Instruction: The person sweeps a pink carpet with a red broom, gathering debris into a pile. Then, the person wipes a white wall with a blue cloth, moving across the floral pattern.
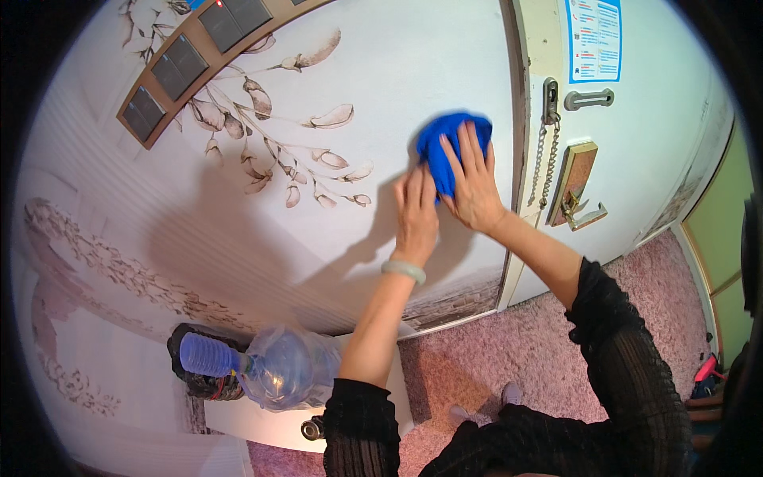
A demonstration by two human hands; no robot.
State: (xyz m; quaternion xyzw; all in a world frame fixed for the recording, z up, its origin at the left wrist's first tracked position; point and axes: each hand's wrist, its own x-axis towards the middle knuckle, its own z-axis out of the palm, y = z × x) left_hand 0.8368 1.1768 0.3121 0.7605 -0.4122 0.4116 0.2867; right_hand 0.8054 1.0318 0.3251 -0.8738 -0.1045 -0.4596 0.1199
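Note:
My right hand (474,191) presses a blue cloth (442,143) flat against the white wall panel (411,65), close to the door frame. Its fingers are spread over the cloth and point up. My left hand (417,217) is right beside it, with bent fingers at the cloth's lower left edge. Whether those fingers pinch the cloth or only rest there is hard to see. A pale green bangle (403,271) circles my left wrist. Brown pod-like blossoms (280,143) are printed on the wall left of the hands.
Right of the hands is a white door (650,143) with a chain (555,161), a lever handle (587,216) and a printed notice (594,42). A switch panel (179,65) is at upper left. Below, a large clear plastic bottle (286,369) lies on a white cabinet (268,426) above pinkish carpet (536,352).

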